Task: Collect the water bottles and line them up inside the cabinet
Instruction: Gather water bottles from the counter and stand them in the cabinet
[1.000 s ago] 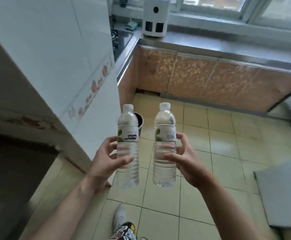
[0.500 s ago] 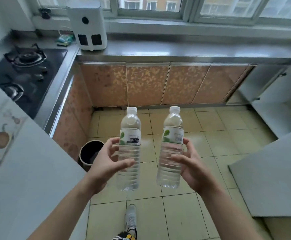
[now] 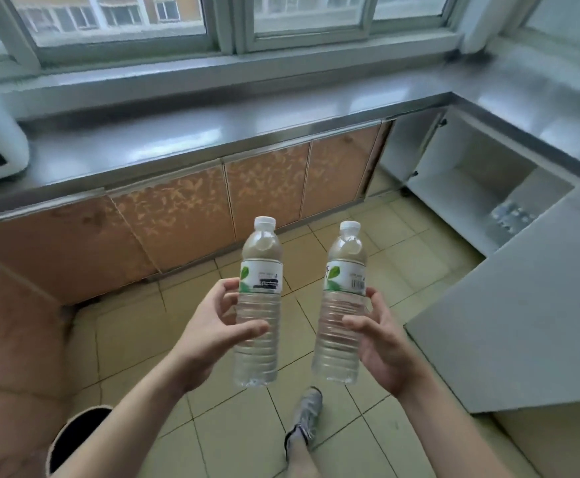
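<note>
A person stands on a tiled kitchen floor (image 3: 399, 257) carrying two water bottles toward storage, one in each hand. The left hand (image 3: 212, 334) wraps thumb and fingers round the ribbed middle of the left bottle (image 3: 259, 305), while the right hand (image 3: 380, 343) grips the right bottle (image 3: 343, 305) the same way, just below its green-and-white label. Both bottles are capped, look full and are held upright and apart at chest height, a grip that seems meant to keep them steady and ready to stand straight on a shelf. Ahead to the right, an open cabinet (image 3: 461, 174) under the steel worktop (image 3: 247, 122) shows its white interior, where a blurred cluster that may be bottles already sits near the front edge. A white door panel (image 3: 509, 326) juts in at the right, partly masking the opening. Judging by this, the carry is under way and the placing is yet to come.
</note>
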